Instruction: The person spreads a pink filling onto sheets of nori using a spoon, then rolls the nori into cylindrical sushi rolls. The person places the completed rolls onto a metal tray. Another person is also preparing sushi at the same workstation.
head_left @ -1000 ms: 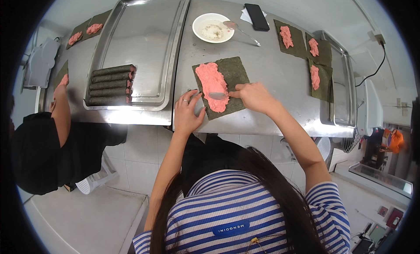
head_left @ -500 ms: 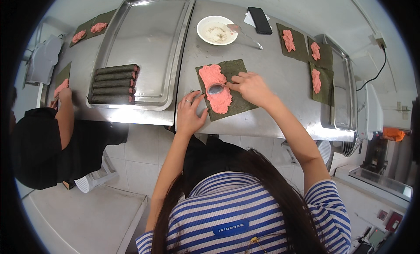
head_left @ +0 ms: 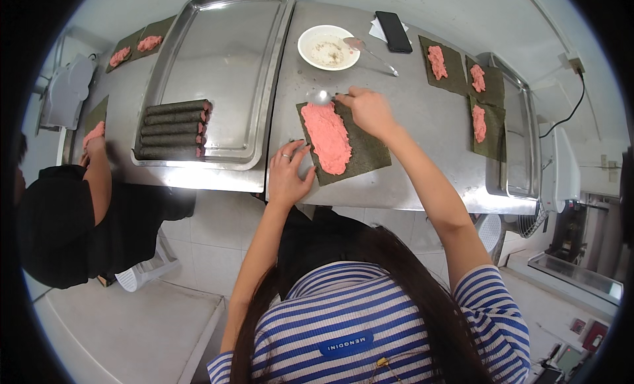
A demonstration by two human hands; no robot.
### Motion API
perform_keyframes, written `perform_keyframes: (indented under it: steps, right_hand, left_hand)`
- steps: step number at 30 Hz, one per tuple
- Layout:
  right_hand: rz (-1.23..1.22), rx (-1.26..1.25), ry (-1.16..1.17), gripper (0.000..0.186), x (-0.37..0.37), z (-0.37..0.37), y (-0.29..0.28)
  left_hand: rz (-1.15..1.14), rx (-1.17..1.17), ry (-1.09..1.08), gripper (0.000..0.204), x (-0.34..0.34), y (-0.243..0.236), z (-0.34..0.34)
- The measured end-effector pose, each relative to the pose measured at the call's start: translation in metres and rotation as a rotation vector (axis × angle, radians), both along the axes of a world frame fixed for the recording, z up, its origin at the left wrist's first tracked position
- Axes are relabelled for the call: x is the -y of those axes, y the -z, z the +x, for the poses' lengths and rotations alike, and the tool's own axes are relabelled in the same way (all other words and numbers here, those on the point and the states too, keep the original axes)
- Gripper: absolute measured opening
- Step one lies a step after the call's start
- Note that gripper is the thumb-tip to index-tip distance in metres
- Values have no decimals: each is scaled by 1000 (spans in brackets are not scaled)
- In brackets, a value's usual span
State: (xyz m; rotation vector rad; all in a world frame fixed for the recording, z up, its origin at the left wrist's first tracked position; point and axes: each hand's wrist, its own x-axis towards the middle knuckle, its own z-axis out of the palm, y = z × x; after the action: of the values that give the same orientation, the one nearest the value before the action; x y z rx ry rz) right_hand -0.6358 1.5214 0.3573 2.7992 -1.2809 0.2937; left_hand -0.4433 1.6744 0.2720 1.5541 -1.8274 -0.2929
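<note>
A dark green seaweed sheet lies on the steel table in front of me, with a long strip of pink minced paste spread along its left half. My right hand grips a metal spoon, whose bowl is at the far end of the paste. Fingers apart, my left hand rests at the sheet's left edge, its fingertips touching or almost touching it. Beyond the sheet stands a white bowl of cloudy liquid with dark specks, and a second spoon lies across its rim.
Several dark seaweed rolls lie in a large steel tray to the left. A phone sits at the back. Seaweed sheets with pink paste lie at right, beside another tray. A co-worker's arm reaches over another sheet at far left.
My right hand has moved the spoon away from me, from the middle of the paste to its far end. The paste looks flatter and smoother. My left hand has hardly moved.
</note>
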Motion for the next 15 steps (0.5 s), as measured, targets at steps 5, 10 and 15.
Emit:
perform_keyframes:
  steps: [5, 10, 15]
  right_hand:
    - [75, -62, 10, 34, -7, -5, -10]
    - [55, -85, 23, 35, -5, -10, 3]
    - [91, -84, 147, 35, 3, -18, -4]
  left_hand:
    - [-9, -10, -2, 49, -1, 1, 1]
    - [-11, -4, -1, 50, 1, -1, 0]
    - [-10, -5, -4, 49, 1, 0, 0]
